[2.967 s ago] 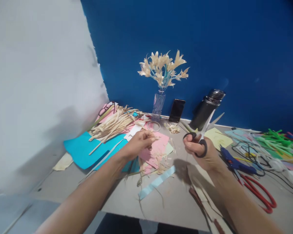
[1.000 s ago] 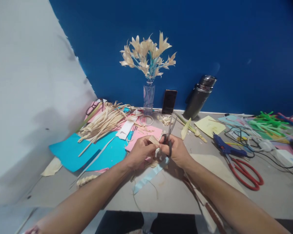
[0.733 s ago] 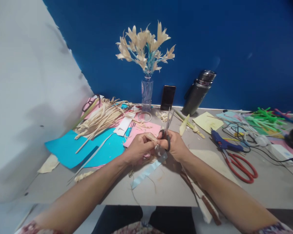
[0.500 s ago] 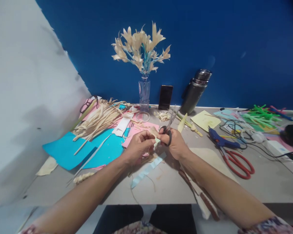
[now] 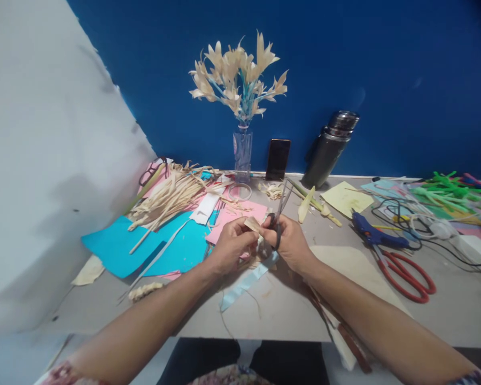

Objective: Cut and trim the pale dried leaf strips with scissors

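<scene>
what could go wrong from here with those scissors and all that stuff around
The black-handled scissors sit in the right hand, close beside the pale strip in the left hand; if they swivel, they might nick skin or strip. The flowers spread wide above a narrow clear bottle, so a bump could tip them over.

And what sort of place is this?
Probably somewhere for making crafts: there are scissors in the right hand, a blue glue gun on the table, and pale flowers in a clear bottle.
</scene>
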`<state>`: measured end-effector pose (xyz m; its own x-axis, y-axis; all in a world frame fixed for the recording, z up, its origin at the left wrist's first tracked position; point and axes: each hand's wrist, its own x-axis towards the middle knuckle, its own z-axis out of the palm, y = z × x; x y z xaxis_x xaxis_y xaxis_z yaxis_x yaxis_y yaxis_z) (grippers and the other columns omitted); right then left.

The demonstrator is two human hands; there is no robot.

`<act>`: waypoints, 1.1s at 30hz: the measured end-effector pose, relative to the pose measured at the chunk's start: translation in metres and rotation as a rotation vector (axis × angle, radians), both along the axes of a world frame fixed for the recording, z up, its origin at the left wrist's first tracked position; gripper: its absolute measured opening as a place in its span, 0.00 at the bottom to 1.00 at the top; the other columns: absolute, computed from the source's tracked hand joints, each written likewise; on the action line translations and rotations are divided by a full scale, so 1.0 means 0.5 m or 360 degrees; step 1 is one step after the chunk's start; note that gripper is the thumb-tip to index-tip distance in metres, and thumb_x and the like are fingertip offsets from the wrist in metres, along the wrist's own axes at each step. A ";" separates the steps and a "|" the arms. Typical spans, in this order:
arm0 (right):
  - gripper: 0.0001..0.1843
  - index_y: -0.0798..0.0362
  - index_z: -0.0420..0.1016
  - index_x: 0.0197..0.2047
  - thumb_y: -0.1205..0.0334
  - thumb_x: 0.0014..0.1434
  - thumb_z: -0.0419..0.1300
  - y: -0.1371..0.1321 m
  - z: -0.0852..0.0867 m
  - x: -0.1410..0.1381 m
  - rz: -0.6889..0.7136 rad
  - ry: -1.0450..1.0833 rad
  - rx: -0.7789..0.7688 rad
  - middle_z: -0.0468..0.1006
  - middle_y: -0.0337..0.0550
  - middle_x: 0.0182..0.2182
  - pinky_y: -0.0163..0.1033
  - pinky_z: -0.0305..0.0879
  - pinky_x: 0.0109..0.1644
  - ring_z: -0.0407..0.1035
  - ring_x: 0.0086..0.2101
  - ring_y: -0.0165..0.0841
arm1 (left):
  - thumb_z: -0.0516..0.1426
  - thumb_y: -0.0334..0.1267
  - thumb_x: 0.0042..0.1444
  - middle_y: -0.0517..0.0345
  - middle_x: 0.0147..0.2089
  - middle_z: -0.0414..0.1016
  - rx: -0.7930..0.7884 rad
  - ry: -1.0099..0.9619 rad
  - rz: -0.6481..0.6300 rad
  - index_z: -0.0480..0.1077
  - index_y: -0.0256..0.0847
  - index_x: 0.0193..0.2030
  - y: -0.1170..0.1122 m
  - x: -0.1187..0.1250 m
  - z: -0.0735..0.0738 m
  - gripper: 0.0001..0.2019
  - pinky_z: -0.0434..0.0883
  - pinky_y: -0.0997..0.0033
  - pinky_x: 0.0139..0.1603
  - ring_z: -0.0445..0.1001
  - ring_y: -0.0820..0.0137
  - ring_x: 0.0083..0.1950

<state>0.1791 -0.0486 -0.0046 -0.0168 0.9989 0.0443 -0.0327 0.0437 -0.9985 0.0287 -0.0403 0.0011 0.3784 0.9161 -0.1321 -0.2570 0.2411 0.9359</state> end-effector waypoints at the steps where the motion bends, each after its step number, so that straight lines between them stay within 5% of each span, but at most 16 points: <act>1: 0.13 0.52 0.70 0.33 0.62 0.45 0.68 -0.001 0.001 0.000 0.0003 -0.0003 -0.0001 0.70 0.34 0.24 0.33 0.61 0.28 0.64 0.25 0.29 | 0.61 0.34 0.46 0.64 0.20 0.64 -0.0027 0.0010 0.0002 0.66 0.39 0.27 0.000 0.000 -0.001 0.06 0.50 0.79 0.16 0.61 0.78 0.18; 13: 0.13 0.53 0.70 0.32 0.68 0.41 0.67 0.000 -0.011 0.002 0.0146 0.0015 -0.0022 0.71 0.33 0.24 0.33 0.61 0.29 0.64 0.25 0.28 | 0.57 0.33 0.45 0.64 0.16 0.65 0.0094 0.0561 0.0104 0.66 0.38 0.24 -0.012 0.008 0.019 0.03 0.52 0.79 0.15 0.59 0.78 0.14; 22: 0.13 0.53 0.71 0.30 0.65 0.39 0.68 -0.020 0.066 0.020 0.0257 0.0393 -0.0031 0.67 0.33 0.21 0.32 0.54 0.24 0.58 0.21 0.25 | 0.53 0.31 0.41 0.64 0.16 0.64 0.0334 0.0769 0.0224 0.63 0.40 0.20 0.040 -0.034 -0.019 0.03 0.58 0.76 0.21 0.64 0.75 0.18; 26: 0.12 0.54 0.70 0.29 0.63 0.41 0.67 0.004 0.061 0.032 0.0278 0.0535 -0.0123 0.61 0.30 0.18 0.33 0.50 0.24 0.53 0.19 0.24 | 0.55 0.33 0.45 0.63 0.17 0.63 0.0518 0.0996 0.0218 0.62 0.39 0.17 0.058 -0.053 -0.014 0.09 0.57 0.75 0.23 0.63 0.75 0.21; 28: 0.12 0.54 0.71 0.30 0.62 0.41 0.67 0.010 0.049 0.030 0.0202 0.0465 -0.0162 0.62 0.30 0.17 0.33 0.50 0.24 0.53 0.19 0.24 | 0.56 0.32 0.44 0.63 0.21 0.66 0.0471 0.0881 0.0249 0.67 0.38 0.24 0.055 -0.051 -0.005 0.02 0.59 0.75 0.24 0.65 0.75 0.23; 33: 0.14 0.55 0.72 0.31 0.60 0.42 0.69 -0.002 0.032 0.012 0.0075 0.0168 -0.0221 0.65 0.31 0.18 0.32 0.50 0.24 0.55 0.21 0.24 | 0.58 0.43 0.52 0.59 0.28 0.70 0.0056 0.0129 0.0018 0.69 0.38 0.32 0.020 -0.034 0.026 0.10 0.64 0.74 0.24 0.66 0.76 0.23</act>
<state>0.1851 -0.0494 0.0115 -0.0663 0.9938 -0.0898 -0.1368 -0.0982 -0.9857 0.0117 -0.0301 0.0140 0.3573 0.9250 -0.1296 -0.1828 0.2054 0.9615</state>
